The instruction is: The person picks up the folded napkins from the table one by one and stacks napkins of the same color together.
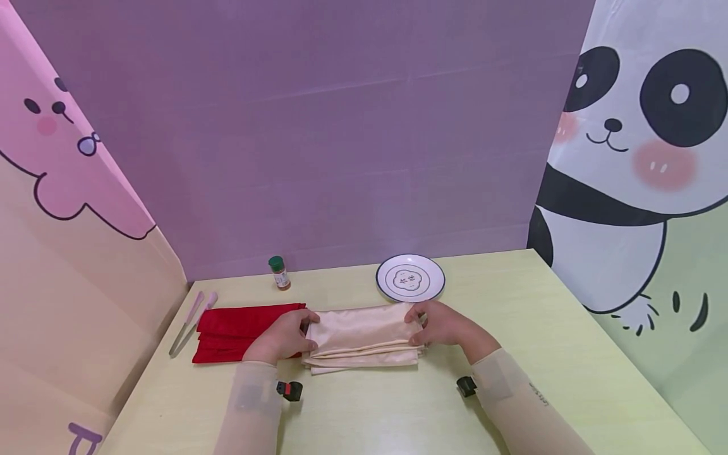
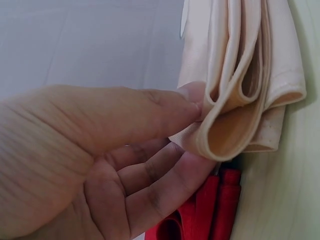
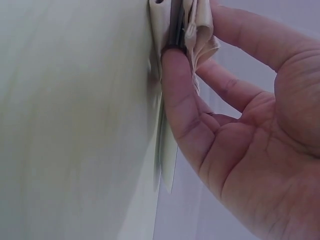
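Note:
A cream satin cloth point(image 1: 361, 330), folded into several layers, lies on the table between both hands. At its left end my left hand point(image 1: 282, 335) pinches the folded edge; the left wrist view shows the thumb on the looped layers point(image 2: 235, 125) and the fingers underneath. My right hand point(image 1: 449, 323) grips the opposite end, thumb and fingers around the layers, with one fingertip hidden in or under the folds point(image 3: 202, 30). A folded red cloth point(image 1: 244, 322) lies beside the left hand, partly behind it.
A white plate point(image 1: 435, 287) with a dark rim stands just behind the cream cloth. Farther back on the left is a small green-capped bottle point(image 1: 279, 273). Tongs point(image 1: 186, 327) with pinkish ends lie left of the red cloth. A purple backdrop point(image 1: 341, 139) rises behind the table point(image 1: 364, 417).

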### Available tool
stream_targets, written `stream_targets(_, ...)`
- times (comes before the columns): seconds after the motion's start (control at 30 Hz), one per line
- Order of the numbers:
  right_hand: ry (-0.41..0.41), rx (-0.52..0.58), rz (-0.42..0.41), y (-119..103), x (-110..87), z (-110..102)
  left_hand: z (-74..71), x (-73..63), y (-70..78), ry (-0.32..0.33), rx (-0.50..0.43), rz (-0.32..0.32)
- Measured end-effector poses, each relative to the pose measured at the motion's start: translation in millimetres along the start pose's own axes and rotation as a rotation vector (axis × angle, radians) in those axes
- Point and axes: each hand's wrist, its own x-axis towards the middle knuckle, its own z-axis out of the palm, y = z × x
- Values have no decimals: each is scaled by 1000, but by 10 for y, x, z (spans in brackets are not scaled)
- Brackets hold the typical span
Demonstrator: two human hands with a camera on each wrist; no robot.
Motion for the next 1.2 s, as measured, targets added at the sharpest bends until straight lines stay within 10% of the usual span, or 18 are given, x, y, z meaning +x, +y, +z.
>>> stream_targets(1.2, -10, -2, -36, 34, -30, -97, -112, -46, -59, 87, 8, 21)
